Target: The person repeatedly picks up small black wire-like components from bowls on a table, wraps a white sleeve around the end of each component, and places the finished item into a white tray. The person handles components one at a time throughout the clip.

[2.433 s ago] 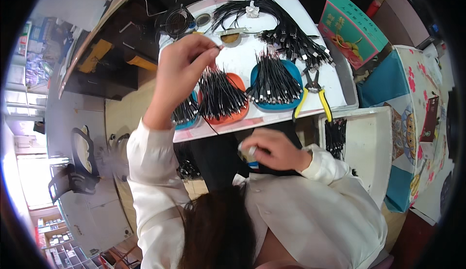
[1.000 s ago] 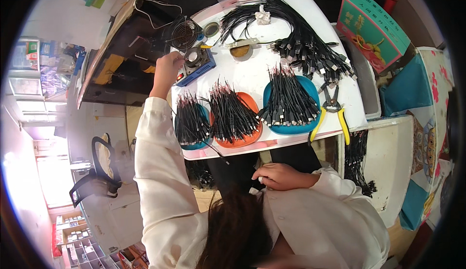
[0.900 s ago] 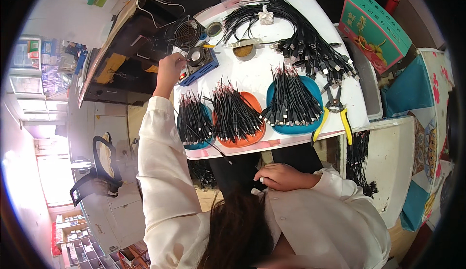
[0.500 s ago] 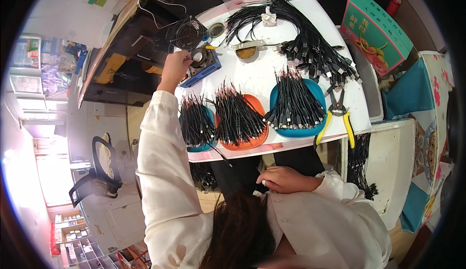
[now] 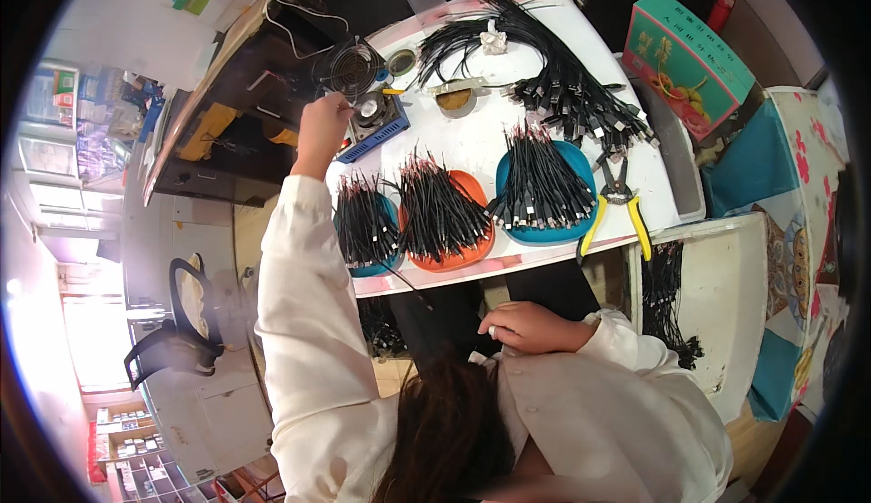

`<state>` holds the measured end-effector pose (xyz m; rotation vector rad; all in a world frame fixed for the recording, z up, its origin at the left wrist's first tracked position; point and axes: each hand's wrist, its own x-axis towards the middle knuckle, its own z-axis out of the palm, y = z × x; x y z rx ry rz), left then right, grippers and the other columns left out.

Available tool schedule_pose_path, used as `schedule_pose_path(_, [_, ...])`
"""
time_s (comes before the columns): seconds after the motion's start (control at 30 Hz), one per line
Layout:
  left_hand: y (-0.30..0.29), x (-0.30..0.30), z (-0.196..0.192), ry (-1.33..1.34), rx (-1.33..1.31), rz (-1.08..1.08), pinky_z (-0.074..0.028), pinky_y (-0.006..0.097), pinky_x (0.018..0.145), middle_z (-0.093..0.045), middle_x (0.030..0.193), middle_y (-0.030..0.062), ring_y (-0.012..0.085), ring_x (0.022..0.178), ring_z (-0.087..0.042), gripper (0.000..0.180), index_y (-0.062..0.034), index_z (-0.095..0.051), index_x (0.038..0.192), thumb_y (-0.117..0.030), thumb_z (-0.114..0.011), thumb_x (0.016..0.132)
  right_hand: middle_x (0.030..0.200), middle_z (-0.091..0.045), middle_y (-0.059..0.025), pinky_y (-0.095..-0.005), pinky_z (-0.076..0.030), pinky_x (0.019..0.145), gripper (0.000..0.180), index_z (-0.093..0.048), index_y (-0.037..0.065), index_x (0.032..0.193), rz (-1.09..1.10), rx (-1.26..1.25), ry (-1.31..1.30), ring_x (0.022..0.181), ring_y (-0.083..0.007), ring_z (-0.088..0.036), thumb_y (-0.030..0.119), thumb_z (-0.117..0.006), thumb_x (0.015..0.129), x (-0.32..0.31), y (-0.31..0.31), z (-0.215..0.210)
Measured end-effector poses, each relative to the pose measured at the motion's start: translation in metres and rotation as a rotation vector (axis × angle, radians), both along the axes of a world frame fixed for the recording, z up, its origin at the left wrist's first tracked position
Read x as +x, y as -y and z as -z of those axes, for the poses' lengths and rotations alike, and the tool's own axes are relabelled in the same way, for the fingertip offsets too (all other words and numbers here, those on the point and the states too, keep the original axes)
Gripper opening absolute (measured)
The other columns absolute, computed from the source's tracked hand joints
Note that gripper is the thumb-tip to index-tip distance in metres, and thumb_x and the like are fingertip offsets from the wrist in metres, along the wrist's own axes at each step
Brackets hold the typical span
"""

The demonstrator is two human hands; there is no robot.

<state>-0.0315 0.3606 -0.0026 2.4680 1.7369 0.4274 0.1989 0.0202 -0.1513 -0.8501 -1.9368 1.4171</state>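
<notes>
My left hand (image 5: 324, 129) reaches to the far left of the table, fingers pinched together beside a blue metal device (image 5: 379, 138) with a round silver top. What the pinch holds, if anything, is too small to make out. My right hand (image 5: 537, 328) rests over my lap with fingers curled, a small white spot showing at them; its palm is hidden. Nearest on the table, bundles of short black cables with reddish stripped ends lie on a blue tray (image 5: 392, 263), an orange tray (image 5: 481, 196) and a larger blue tray (image 5: 579, 166).
Yellow-handled wire strippers (image 5: 617, 196) lie at the table's right. Behind are a heap of black cables (image 5: 581, 86), a round tin (image 5: 456, 101) with a metal strip across it, and a black fan (image 5: 349, 68). A green fruit carton (image 5: 688, 63) stands right, a white bin (image 5: 712, 322) below it.
The view has shifted slightly, so the table's right side sits a little further left. My left hand stays by the blue device, its fingers slightly moved. My right hand stays over my lap.
</notes>
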Motion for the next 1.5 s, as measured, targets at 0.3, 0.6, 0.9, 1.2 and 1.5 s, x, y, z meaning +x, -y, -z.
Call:
schedule_pose_path(0.3, [0.253,0.039,-0.088,1.382,-0.376,0.222,-0.035,0.018,0.052,-0.066,0.079,0.0094,0.0061,0.06,-0.05,0.011,0.0019,-0.057,0.102,-0.002,-0.06,0.092,0.122,-0.056,-0.0149,-0.0366,-0.045,0.092,0.042,-0.045,-0.001,0.131,0.243,0.153,-0.335,0.112,-0.0249,-0.057,0.016,-0.057,0.095,0.007,0.004,-0.112])
schedule_pose_path(0.6, [0.368,0.109,-0.049,1.618,-0.564,0.566,-0.037,0.043,0.109,-0.046,0.139,0.0253,0.0334,0.132,-0.044,0.056,0.0042,-0.036,0.139,-0.008,-0.062,0.091,0.085,-0.058,-0.0106,-0.0317,-0.047,0.065,0.03,-0.049,0.002,0.11,0.573,0.054,-0.18,0.072,-0.0211,-0.06,0.026,-0.058,0.095,0.07,0.102,-0.168])
schedule_pose_path(0.9, [0.347,0.036,0.018,1.317,-0.695,0.191,-0.044,0.023,0.076,-0.063,0.111,0.0085,0.0106,0.091,-0.055,0.032,0.0033,-0.055,0.123,-0.002,-0.058,0.091,0.072,-0.046,0.0027,-0.0211,-0.031,0.058,0.025,-0.05,0.005,0.099,1.198,-0.14,0.06,0.064,-0.0061,-0.039,0.028,-0.041,0.104,0.2,0.227,-0.181])
schedule_pose_path(1.2, [0.317,-0.022,0.064,0.891,-0.349,-0.118,-0.044,0.02,0.075,-0.063,0.089,-0.0015,0.0062,0.081,-0.056,0.017,0.0016,-0.065,0.107,-0.007,-0.061,0.093,0.067,-0.06,-0.0154,-0.0411,-0.047,0.055,0.034,-0.055,-0.004,0.087,1.065,-0.692,0.513,0.056,-0.0269,-0.059,0.027,-0.047,0.098,0.226,0.143,0.101])
schedule_pose_path(1.5, [0.185,-0.032,0.058,0.246,0.291,-0.075,-0.047,0.044,0.069,-0.062,0.078,0.0177,0.0366,0.076,-0.06,0.009,0.0002,-0.062,0.083,-0.008,-0.063,0.081,0.081,-0.066,-0.0251,-0.0524,-0.049,0.071,0.038,-0.064,-0.003,0.082,0.512,-0.201,1.06,0.077,-0.0435,-0.063,0.033,-0.054,0.092,0.182,0.097,0.016])
